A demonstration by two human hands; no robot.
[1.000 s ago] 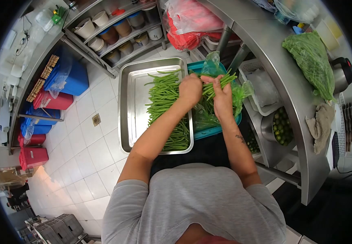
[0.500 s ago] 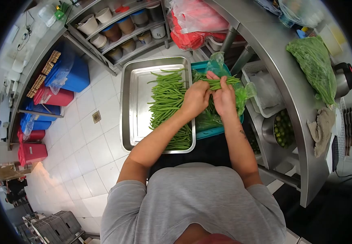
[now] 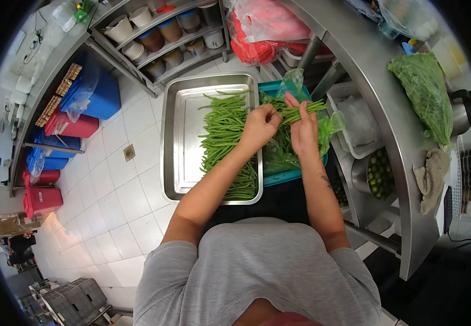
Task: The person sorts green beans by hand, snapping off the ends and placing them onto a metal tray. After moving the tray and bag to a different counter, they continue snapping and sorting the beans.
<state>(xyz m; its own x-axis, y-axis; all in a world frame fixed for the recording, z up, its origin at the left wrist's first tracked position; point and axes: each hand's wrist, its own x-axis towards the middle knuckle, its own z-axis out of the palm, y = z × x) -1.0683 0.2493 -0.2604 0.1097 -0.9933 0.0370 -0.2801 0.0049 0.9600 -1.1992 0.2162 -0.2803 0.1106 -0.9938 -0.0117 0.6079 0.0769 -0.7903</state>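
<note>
Right hand (image 3: 305, 133) grips green-bean bunch (image 3: 291, 114) crosswise, likely presenting ends to left hand (image 3: 260, 127), closed (hold unclear) over right edge of steel tray (image 3: 184, 141).

- Right hand (image 3: 305, 133): holds a bunch of green beans (image 3: 313, 107) crosswise.
- Left hand (image 3: 260, 129): fingers curled at the bunch's left end; grip on a bean not discernible.
- Steel tray (image 3: 187, 130): contains a bean pile (image 3: 222, 136) along its right side.
- Teal tray (image 3: 285, 178): located just beside the steel tray, at right; contains further beans.
- Steel table (image 3: 355, 60), far right: supports bagged greens (image 3: 425, 89) and a cloth (image 3: 431, 179).
</note>
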